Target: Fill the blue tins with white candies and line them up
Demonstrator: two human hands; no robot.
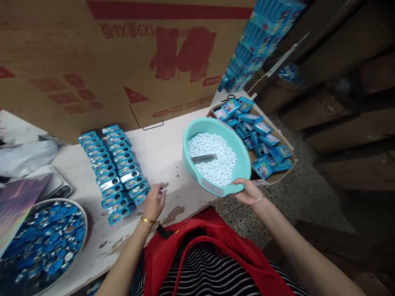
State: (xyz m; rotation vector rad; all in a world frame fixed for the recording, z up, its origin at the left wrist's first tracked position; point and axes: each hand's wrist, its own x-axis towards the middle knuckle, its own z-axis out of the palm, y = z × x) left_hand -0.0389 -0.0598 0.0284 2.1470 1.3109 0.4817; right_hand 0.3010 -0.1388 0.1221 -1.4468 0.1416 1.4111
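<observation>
Two rows of small blue tins point(119, 158) stand on the worktop point(160, 152), left of the middle of the frame. Many show a dark hole on top, and a few white bits lie on the tins at the low end.

The green bowl point(242, 154) is just right of the middle, full of white bits point(212, 144), with a metal scoop point(205, 158) lying in them. The bowl looks tipped, and I cannot tell if its bottom touches the worktop.

The right hand point(249, 192) pinches the bowl's rim, thumb on top. The left hand point(153, 202) is near the low end of the right row. Its thumb is apart from its fingers and it looks empty, but I cannot tell if it touches a tin.

The step in hand seems to be holding the bowl beside the tins. I think any move of the bowl calls for a tight grip and a slow tilt, so no bits spill. Blue packs point(262, 128) fill a box point(284, 143) at the right.
</observation>
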